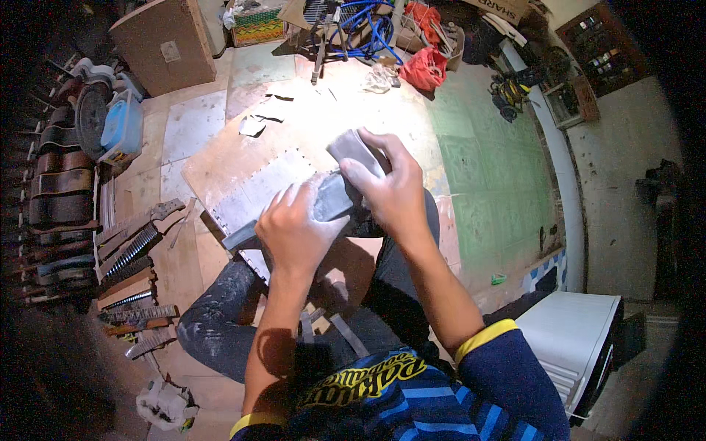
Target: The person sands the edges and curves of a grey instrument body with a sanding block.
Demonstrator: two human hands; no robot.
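In front of me my left hand (300, 220) is wrapped round a long, straight grey bar (334, 192). The bar slants from low left to upper right, and one end (239, 237) sticks out past the hand. My right hand (393, 180) grips a flat, dark grey rectangular pad (354, 151), which looks like folded sandpaper, between thumb and fingers. That pad is tilted up over the bar's upper right end; whether the two touch cannot be made out. Pale dust coats the fingers of both hands.
Beneath the hands lies a tan board (213, 165) with a white sheet (254, 192). Guitar necks (140, 250) and curved guitar bodies (62, 209) line the left. A blue-lidded tub (121, 128), blue hose (379, 33) and red bag (424, 70) stand farther off; a white cabinet (566, 334) is at right.
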